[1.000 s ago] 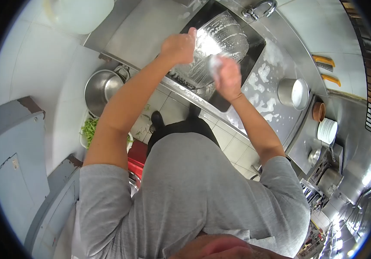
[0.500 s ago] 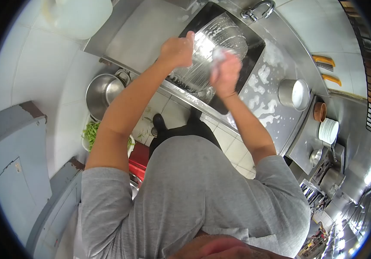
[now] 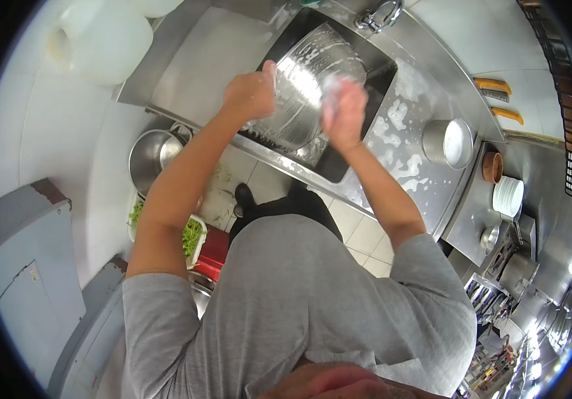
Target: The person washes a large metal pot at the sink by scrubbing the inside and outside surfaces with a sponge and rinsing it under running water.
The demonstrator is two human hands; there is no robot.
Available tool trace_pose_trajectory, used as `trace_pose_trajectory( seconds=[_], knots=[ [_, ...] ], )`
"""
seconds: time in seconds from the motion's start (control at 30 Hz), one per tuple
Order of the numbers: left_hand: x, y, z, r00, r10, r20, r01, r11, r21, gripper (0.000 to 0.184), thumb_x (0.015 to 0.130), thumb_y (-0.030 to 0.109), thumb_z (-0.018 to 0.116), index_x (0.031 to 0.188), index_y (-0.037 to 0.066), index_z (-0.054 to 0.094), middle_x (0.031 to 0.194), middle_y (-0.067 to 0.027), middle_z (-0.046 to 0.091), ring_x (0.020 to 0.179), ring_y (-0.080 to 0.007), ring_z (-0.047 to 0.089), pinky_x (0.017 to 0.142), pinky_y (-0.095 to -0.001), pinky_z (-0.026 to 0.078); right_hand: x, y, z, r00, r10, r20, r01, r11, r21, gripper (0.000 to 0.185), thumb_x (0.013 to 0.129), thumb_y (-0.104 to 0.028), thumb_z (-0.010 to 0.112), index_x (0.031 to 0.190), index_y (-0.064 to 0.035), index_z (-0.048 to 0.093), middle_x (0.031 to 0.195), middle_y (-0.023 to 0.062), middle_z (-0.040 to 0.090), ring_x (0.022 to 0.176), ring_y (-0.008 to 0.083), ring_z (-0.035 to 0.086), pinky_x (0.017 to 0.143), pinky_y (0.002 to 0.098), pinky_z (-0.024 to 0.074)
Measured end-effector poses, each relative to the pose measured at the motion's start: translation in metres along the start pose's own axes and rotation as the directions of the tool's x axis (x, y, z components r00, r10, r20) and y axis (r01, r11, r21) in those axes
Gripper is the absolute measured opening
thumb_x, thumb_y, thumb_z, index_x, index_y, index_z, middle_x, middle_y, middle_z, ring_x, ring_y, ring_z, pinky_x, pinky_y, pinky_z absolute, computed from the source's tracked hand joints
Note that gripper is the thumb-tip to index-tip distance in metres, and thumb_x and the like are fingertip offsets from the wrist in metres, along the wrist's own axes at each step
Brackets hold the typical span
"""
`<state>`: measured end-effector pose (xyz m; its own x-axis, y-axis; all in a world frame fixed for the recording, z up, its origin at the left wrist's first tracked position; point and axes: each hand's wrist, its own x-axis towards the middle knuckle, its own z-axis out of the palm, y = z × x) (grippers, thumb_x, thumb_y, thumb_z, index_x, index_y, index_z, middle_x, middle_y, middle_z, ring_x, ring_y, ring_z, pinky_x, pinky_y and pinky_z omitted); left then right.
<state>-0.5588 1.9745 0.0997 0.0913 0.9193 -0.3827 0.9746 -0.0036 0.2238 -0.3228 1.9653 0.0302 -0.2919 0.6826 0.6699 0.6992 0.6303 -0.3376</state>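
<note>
A large shiny metal pot (image 3: pixel 306 93), streaked with suds, lies tilted in the sink basin (image 3: pixel 382 86). My left hand (image 3: pixel 252 94) is closed at the pot's left edge, its thumb pointing up along it. Over the pot's right part, my right hand (image 3: pixel 347 114) is closed around a whitish, foam-covered scrubbing pad (image 3: pixel 330 93). Motion blurs this hand and the pad, so the pad's exact shape is unclear. The pot's underside is hidden in the basin.
A faucet (image 3: pixel 380 16) rises behind the basin. Foam and a metal pot (image 3: pixel 447 143) are on the right drainboard. Two yellow-handled knives (image 3: pixel 509 116) hang on the wall. Plates (image 3: pixel 507 196) are stacked farther right. Below left stand a big pot (image 3: pixel 146 163) and greens (image 3: pixel 192 236).
My view has shifted slightly, so the sink appears farther left. My right hand and the pad have moved a little rightward across the pot. My left hand keeps its place at the pot's edge.
</note>
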Motion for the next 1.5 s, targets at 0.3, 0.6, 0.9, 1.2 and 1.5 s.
trace_pose_trajectory(
  seconds=[0.3, 0.6, 0.9, 1.2, 1.5],
  knots=[
    [0.000, 0.004, 0.010, 1.000, -0.021, 0.013, 0.021, 0.999, 0.039, 0.051, 0.085, 0.012, 0.058, 0.131, -0.002, 0.041, 0.102, -0.0236, 0.071, 0.096, -0.0404, 0.070, 0.084, -0.0485, 0.057, 0.053, 0.106, -0.004, 0.600, 0.681, 0.420, -0.795, 0.568, 0.215, 0.036, 0.091, -0.012, 0.065, 0.127, -0.0078, 0.059, 0.118, 0.0197, 0.067, 0.107, 0.0342, 0.066, 0.094, 0.0434, 0.0511],
    [0.009, -0.001, 0.011, 1.000, -0.019, -0.004, 0.019, 0.995, 0.095, 0.059, 0.081, 0.015, 0.062, 0.133, -0.004, 0.041, 0.104, -0.0227, 0.071, 0.097, -0.0390, 0.070, 0.086, -0.0455, 0.057, 0.057, 0.083, 0.002, 0.907, 0.309, 0.286, -0.370, 0.909, 0.193, 0.048, 0.095, -0.023, 0.061, 0.140, -0.0073, 0.056, 0.138, 0.0181, 0.059, 0.132, 0.0370, 0.052, 0.113, 0.0446, 0.0393],
    [0.000, 0.009, -0.005, 0.999, -0.008, -0.041, 0.011, 0.996, 0.086, 0.047, 0.086, 0.013, 0.058, 0.129, -0.003, 0.044, 0.101, -0.0216, 0.071, 0.094, -0.0382, 0.071, 0.081, -0.0457, 0.058, 0.036, -0.001, -0.007, 0.902, -0.295, 0.316, 0.321, 0.947, -0.031, 0.039, 0.092, -0.018, 0.057, 0.130, -0.0089, 0.062, 0.134, 0.0135, 0.057, 0.127, 0.0362, 0.053, 0.105, 0.0458, 0.0458],
    [-0.004, 0.007, 0.003, 0.999, -0.009, -0.040, 0.013, 0.995, 0.095, 0.044, 0.089, 0.011, 0.056, 0.129, -0.005, 0.048, 0.100, -0.0203, 0.072, 0.093, -0.0363, 0.072, 0.080, -0.0446, 0.059, 0.061, -0.035, 0.004, 0.931, -0.272, 0.243, 0.339, 0.892, -0.299, 0.050, 0.096, -0.023, 0.053, 0.135, 0.0079, 0.052, 0.127, 0.0279, 0.060, 0.116, 0.0439, 0.058, 0.098, 0.0513, 0.0478],
    [-0.002, 0.005, -0.001, 0.997, -0.035, -0.063, 0.038, 0.998, 0.057, 0.036, 0.091, 0.012, 0.055, 0.122, -0.005, 0.053, 0.101, -0.0205, 0.071, 0.094, -0.0382, 0.071, 0.080, -0.0461, 0.059, 0.061, -0.045, 0.042, 0.942, -0.058, 0.332, 0.195, 0.897, -0.396, 0.059, 0.098, -0.023, 0.048, 0.145, 0.0120, 0.040, 0.140, 0.0413, 0.046, 0.130, 0.0602, 0.044, 0.112, 0.0611, 0.0347]
  ],
)
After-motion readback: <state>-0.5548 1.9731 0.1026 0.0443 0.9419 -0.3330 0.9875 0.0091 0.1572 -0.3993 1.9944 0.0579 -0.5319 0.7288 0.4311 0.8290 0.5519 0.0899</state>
